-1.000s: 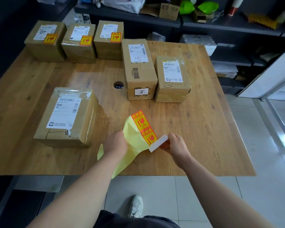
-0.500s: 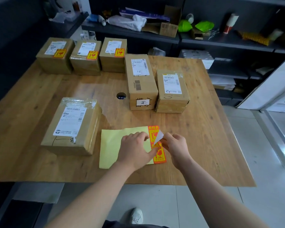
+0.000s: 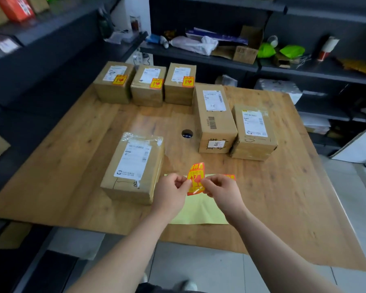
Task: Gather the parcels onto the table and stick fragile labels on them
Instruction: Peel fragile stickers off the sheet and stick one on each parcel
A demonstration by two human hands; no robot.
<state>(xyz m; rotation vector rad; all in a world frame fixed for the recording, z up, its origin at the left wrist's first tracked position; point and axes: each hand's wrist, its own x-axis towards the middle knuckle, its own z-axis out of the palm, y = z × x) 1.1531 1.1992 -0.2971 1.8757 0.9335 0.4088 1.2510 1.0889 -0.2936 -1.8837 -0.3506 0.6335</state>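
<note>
You are pinching the peeled orange-and-yellow fragile sticker (image 3: 195,179) taut between both hands' fingers (image 3: 185,182), readying it for the tape-wrapped brown cardboard parcel (image 3: 133,168).

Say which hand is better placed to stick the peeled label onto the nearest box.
Left, probably: left hand pinches the orange fragile sticker beside the taped brown cardboard box; right hand sits farther.

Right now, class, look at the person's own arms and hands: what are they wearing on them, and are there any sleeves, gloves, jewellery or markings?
The left hand and right hand are bare: no gloves, and no rings visible. The left forearm and right forearm are bare too, with no sleeve reaching into view, and no watch, bracelet or markings show on either wrist.
</note>
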